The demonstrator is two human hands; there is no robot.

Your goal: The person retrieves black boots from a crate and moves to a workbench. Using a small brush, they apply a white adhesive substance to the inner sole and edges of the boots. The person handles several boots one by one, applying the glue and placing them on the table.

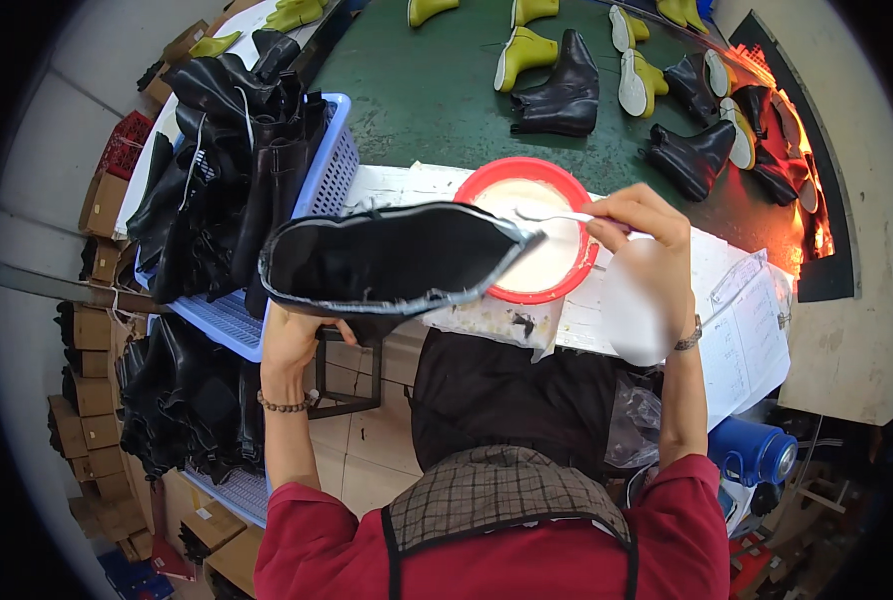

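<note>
My left hand (292, 345) grips a black boot upper (362, 305) from below. The upper lies on its side with its long bottom opening facing up; a pale edge runs round the opening. Its pointed end reaches over the left part of a red bowl (474, 180) of cream-white paste (552, 262). My right hand (647, 225) is closed on a small thin brush (567, 216) with a pale head, held level over the bowl. The brush head is near the upper's pointed end; whether they touch I cannot tell. The fingers under the upper are partly hidden.
Black boot uppers (227, 150) fill a blue basket (339, 165) at left, with more uppers (182, 390) below. Beyond the white table (397, 185), black boots (567, 90) and yellow-green ones (524, 55) stand on a green belt (397, 110) near a glowing heater (817, 215). Papers (742, 330) and a blue flask (752, 450) are right.
</note>
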